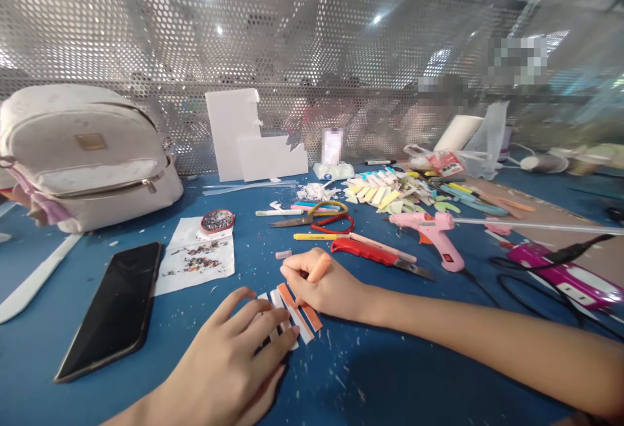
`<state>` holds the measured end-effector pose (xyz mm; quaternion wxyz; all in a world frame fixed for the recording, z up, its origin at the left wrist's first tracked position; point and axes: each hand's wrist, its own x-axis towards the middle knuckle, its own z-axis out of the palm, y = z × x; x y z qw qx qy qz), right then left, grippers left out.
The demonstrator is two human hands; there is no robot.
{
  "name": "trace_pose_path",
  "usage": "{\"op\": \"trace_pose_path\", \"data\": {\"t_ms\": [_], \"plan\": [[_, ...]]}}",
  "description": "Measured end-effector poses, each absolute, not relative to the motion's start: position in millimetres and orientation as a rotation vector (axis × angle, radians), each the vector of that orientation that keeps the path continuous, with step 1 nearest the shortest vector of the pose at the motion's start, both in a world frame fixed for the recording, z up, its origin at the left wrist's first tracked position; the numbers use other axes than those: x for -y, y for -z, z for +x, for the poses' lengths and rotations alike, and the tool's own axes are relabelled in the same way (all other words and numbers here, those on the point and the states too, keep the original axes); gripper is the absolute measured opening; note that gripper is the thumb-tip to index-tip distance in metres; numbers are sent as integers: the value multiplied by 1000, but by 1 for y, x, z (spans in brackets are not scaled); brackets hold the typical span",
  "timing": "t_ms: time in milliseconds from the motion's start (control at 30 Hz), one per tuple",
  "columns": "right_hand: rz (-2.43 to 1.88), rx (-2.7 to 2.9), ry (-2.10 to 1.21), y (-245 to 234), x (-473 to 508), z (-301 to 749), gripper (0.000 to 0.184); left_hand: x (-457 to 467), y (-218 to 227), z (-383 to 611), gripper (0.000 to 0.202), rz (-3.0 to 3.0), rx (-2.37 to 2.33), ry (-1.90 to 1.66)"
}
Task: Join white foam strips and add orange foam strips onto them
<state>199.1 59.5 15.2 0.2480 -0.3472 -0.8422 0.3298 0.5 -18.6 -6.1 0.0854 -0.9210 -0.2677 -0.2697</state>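
My right hand (325, 286) is closed around an orange marker (319, 268), its tip pointing down at short strips on the blue table. One orange-coloured strip (312, 317) and a partly orange strip (291, 300) lie beneath that hand. Stretched fingers of my left hand (244, 348) rest on the white strips (275, 302) beside them and hide part of these. A small marker cap (283, 254) lies just beyond my right hand. Farther off are scissors (316, 219), a yellow marker (312, 237) and a red-handled utility knife (365, 252).
A black phone (112, 309) and a white sheet with dark bits (195, 270) lie left, before a white backpack (88, 153). A pink glue gun (431, 231) and a magenta power strip (565, 276) with cables occupy the right. Coloured strips (390, 188) are piled behind.
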Motion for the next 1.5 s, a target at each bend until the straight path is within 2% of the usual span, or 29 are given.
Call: {"op": "trace_pose_path", "data": {"t_ms": [167,267,333,500,1300,1500], "plan": [[-937,2303,-879,-11,-65,197,43,19,1,1,28,-2767,828,697],[-933,2311,-874,-10,-67,196,43,18,5,2,30,-2713,780,835],[-937,2314,-868,-11,-67,196,42,17,7,2,28,-2764,824,693],[-945,2311,-851,-12,-68,196,42,15,14,1,33,-2726,820,839],[-967,2314,-837,-27,-54,205,41,18,19,0,32,-2735,822,822],[-958,2315,-814,-18,-57,201,41,17,20,0,32,-2741,814,847]]}}
